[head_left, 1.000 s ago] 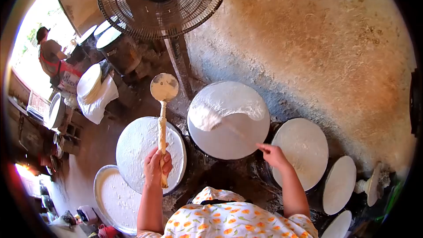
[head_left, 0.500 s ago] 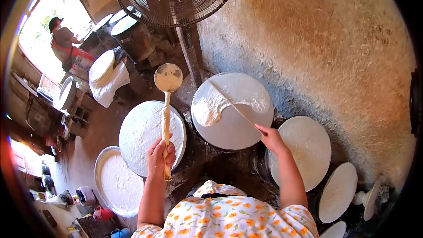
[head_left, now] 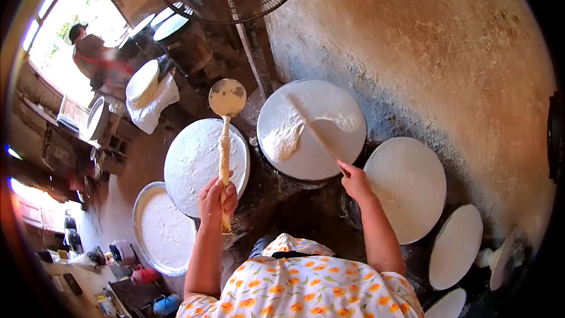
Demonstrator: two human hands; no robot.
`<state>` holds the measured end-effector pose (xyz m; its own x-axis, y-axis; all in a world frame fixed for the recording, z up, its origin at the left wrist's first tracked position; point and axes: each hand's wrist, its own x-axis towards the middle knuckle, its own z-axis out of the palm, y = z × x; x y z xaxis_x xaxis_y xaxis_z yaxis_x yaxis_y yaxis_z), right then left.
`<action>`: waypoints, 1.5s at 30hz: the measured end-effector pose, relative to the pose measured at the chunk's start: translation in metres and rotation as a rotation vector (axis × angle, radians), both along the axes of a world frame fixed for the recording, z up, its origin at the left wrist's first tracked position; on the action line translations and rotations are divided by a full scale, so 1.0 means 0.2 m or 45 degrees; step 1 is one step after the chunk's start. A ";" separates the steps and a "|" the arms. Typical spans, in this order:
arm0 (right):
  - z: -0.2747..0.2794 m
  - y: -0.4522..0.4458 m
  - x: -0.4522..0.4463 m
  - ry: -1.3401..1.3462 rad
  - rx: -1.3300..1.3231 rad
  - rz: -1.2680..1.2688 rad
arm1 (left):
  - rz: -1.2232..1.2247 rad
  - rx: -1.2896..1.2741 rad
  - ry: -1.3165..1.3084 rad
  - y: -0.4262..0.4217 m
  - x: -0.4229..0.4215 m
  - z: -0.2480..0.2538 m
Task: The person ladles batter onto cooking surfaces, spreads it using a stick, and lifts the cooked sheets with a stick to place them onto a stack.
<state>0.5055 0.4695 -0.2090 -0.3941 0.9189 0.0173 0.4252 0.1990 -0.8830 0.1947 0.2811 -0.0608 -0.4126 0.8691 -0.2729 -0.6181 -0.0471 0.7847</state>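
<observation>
Plainly, a dark gap lies between your shirt (head_left: 306, 288) and the discs. The basin (head_left: 137, 209) sits at near left, partly covered by the left disc (head_left: 197, 171); the right disc (head_left: 406, 191) has its left edge just beside your right forearm. Farther on, the wall (head_left: 412, 53) stands close past the middle disc (head_left: 309, 164), and the post (head_left: 252, 53) is off its far left.

Your left hand (head_left: 218, 197) wraps the ladle (head_left: 225, 147), bowl on the far side. Your right hand (head_left: 357, 182) pinches the near end of the stick (head_left: 318, 133), which slants across the middle disc; the heap (head_left: 283, 141) lies left of it, well apart from your fingers.

A second ago the stick was mostly a blur; now its line shows, and the smear (head_left: 347, 121) at right looks fainter.
</observation>
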 end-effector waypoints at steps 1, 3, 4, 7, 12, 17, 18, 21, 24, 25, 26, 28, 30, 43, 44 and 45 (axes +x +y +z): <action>0.13 -0.09 0.02 0.080 -0.164 0.086 | -0.018 0.004 -0.004 0.00 0.00 0.01; 0.31 -0.24 0.15 -0.054 -0.263 0.126 | -0.057 -0.004 -0.027 -0.02 -0.04 0.01; 0.34 -0.32 0.24 -0.194 -0.369 0.188 | -0.073 -0.015 -0.054 -0.03 -0.06 0.01; 0.19 -0.55 0.43 -0.033 -0.566 -0.081 | -0.119 -0.013 0.008 -0.07 -0.13 0.01; 0.22 -0.81 -0.12 -0.108 0.138 -0.099 | -0.238 0.029 0.028 -0.13 -0.30 0.00; 0.04 -1.00 -0.39 -0.884 0.207 -0.233 | -0.279 0.065 0.029 -0.23 -0.46 -0.02; 0.05 -1.07 -0.33 -0.926 0.161 -0.287 | -0.273 0.049 0.010 -0.26 -0.49 -0.02; 0.09 -1.24 -0.17 -1.139 0.154 -0.346 | -0.280 0.046 0.035 -0.32 -0.58 -0.05; 0.11 -1.25 -0.33 -0.951 0.283 -0.359 | -0.303 0.067 0.125 -0.36 -0.62 -0.06; 0.10 -1.21 -0.44 -0.910 0.296 -0.304 | -0.302 0.067 0.113 -0.37 -0.62 -0.05; 0.09 -1.17 -0.54 -0.884 0.305 -0.213 | -0.303 0.069 0.105 -0.37 -0.63 -0.04; 0.06 -1.12 -0.73 -0.957 0.198 -0.139 | -0.309 0.072 0.104 -0.37 -0.63 -0.04; 0.05 -1.13 -0.70 -1.007 0.122 -0.170 | -0.322 0.067 0.102 -0.38 -0.64 -0.04; 0.06 -1.14 -0.25 -0.698 0.090 -0.583 | -0.456 0.073 0.081 -0.26 -0.54 -0.05; 0.04 -1.11 -0.26 -0.445 0.172 -0.620 | -0.467 0.072 0.086 -0.25 -0.52 -0.04; 0.14 -1.12 -0.31 -0.313 0.035 -0.653 | -0.471 0.071 0.092 -0.24 -0.50 -0.03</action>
<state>0.4432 0.2449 -0.1820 0.1070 0.9942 0.0085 0.6657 -0.0653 -0.7433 0.0945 0.2338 -0.0678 -0.0849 0.9756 -0.2025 -0.5446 0.1248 0.8294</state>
